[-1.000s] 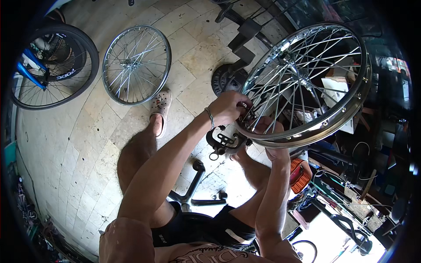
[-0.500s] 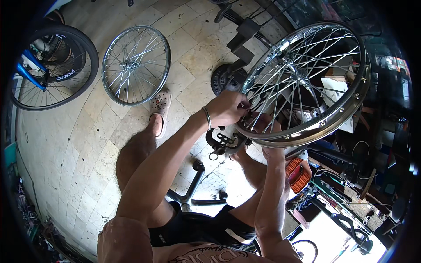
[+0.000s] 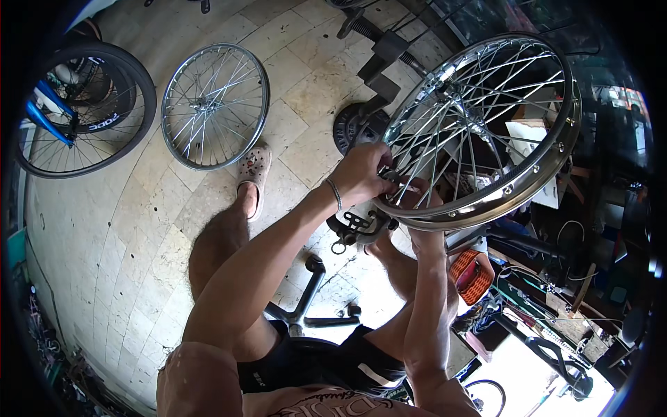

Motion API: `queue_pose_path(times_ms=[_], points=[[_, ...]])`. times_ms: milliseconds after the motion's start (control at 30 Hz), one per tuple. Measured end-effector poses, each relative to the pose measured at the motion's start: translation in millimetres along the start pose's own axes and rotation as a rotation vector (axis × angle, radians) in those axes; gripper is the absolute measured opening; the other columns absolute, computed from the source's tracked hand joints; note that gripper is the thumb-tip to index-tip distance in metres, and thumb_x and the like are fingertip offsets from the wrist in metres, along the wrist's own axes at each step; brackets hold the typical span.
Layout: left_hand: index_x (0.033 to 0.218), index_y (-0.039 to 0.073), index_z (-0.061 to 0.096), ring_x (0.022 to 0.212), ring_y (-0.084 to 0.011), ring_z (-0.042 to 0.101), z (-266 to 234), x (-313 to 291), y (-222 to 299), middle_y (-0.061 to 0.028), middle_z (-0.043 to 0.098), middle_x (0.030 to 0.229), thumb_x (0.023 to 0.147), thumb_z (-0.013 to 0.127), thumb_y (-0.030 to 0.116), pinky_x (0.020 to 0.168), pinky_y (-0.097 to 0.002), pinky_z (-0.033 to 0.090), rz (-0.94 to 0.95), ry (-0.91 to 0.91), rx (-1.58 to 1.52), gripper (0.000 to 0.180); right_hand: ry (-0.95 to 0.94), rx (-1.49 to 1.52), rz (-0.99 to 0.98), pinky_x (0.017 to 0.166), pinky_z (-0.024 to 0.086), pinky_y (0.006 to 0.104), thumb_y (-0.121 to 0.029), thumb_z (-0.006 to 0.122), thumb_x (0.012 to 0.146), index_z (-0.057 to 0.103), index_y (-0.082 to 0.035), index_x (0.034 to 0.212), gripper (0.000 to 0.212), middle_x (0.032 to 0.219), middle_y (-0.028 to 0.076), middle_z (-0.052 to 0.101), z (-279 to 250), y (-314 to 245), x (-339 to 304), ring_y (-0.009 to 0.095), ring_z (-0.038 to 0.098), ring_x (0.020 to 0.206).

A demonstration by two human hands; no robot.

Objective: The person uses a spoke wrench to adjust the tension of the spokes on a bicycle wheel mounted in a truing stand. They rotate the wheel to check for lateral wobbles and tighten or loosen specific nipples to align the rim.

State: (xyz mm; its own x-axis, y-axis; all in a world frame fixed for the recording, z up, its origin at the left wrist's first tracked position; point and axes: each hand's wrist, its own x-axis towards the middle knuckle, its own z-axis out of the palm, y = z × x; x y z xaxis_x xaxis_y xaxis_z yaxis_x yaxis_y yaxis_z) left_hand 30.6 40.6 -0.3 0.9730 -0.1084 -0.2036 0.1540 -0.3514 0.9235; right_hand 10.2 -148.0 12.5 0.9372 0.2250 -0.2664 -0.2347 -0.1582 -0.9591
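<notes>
2 silver wheels (image 3: 474,124), 1 bracelet (image 3: 335,195)

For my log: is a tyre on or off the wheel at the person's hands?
Off: on this wheel, the metal rim is bare, its outer channel exposed.

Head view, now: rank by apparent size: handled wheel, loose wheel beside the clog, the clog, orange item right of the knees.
1. Handled wheel, clearly largest
2. Loose wheel
3. Clog and orange item: too alike to rank
</notes>
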Motion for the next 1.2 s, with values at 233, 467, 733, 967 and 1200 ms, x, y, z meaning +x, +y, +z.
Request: queue_pose_path(times_ms=[233,467,733,967,1200], points=[[0.108,0.006,0.069,0.076,-0.0122,0.059,-7.9,4.6,4.9,-0.0042,0.066,0.085,0.085,0.075,0.025,0.066,-0.0273,0.049,-0.217,-0.233,-0.332,0.030,0.034,-0.520,-0.170,0.078,0.053,0.0364,-0.004,0.068,0.082,0.058,-0.001,0.117,0.036,0.098,0.014,0.068,22.9,2.1,-27.2,0.023,0.066,0.089],[0.104,0.005,0.070,0.072,-0.0144,0.060,-8.0,1.8,-0.9,-0.0072,0.069,0.084,0.091,0.069,0.035,0.067,-0.0311,0.049,-0.078,-0.204,-0.140,0.033,0.031,-0.346,-0.056,0.079,0.050,0.0418,-0.012,0.075,0.083,0.055,0.002,0.115,0.040,0.101,0.017,0.065,46.9,-1.1,-27.1,0.027,0.063,0.090],[0.097,0.002,0.069,0.068,-0.0171,0.065,-22.3,7.9,8.7,-0.0109,0.070,0.080,0.082,0.076,0.018,0.064,-0.0312,0.051,-0.090,-0.159,-0.085,0.023,0.264,-0.537,-0.211,0.073,0.049,0.0433,-0.021,0.079,0.081,0.058,0.000,0.105,0.039,0.091,0.016,0.066,62.3,-15.9,-21.9,0.031,0.065,0.084],[0.087,0.004,0.066,0.063,-0.0137,0.052,8.0,15.2,3.3,-0.0056,0.061,0.068,0.089,0.071,0.028,0.061,-0.0310,0.044,0.015,-0.014,-0.155,0.024,0.275,-0.544,-0.151,0.074,0.051,0.0423,-0.020,0.080,0.078,0.060,0.001,0.110,0.043,0.093,0.015,0.068,65.9,-19.0,-25.5,0.030,0.067,0.081],[0.093,0.002,0.072,0.056,-0.0085,0.054,-26.0,17.1,22.1,-0.0023,0.065,0.072,0.098,0.058,0.019,0.050,-0.0229,0.041,-0.200,-0.344,-0.097,0.023,0.356,-0.575,-0.224,0.078,0.051,0.0318,-0.014,0.080,0.080,0.057,0.003,0.108,0.041,0.093,0.009,0.068,68.6,-19.3,-27.4,0.016,0.064,0.084]])
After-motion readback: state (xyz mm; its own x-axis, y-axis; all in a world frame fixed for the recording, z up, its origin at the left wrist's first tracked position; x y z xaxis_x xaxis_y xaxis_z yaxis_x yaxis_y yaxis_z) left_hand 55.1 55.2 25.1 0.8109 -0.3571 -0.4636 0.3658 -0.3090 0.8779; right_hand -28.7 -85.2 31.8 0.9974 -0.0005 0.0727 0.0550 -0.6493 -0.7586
